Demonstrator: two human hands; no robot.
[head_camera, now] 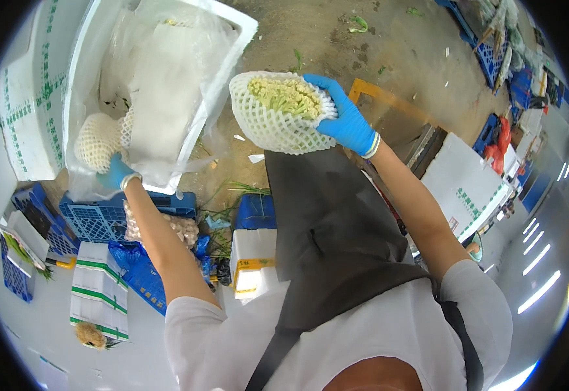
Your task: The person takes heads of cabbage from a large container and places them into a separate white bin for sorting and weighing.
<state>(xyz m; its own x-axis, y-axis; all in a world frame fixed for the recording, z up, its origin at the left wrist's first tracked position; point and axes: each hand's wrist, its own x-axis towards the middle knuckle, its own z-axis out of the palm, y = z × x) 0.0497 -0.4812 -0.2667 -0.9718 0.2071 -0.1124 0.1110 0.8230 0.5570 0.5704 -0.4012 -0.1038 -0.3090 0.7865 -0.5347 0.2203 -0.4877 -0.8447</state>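
Observation:
My right hand (345, 117), in a blue glove, grips one end of a cauliflower (287, 97). A white foam net sleeve (270, 137) wraps it, and the pale yellow-green florets show through the opening. My left hand (116, 173), also gloved in blue, holds a second net-wrapped head (98, 141) at its near side, inside a white foam box (174, 166). The net hides what that head is. Clear plastic film lines the box, and a white sheet (167, 97) lies in it. Part of another foam net (127, 127) shows beside the sheet.
A blue plastic crate (94, 217) stands at the foam box's near end, by a bag of garlic-like bulbs (179, 227). Foam boxes with green printed tape (32, 112) stand at the left. Leaf scraps (359, 24) litter the floor. At right is a white box (460, 181).

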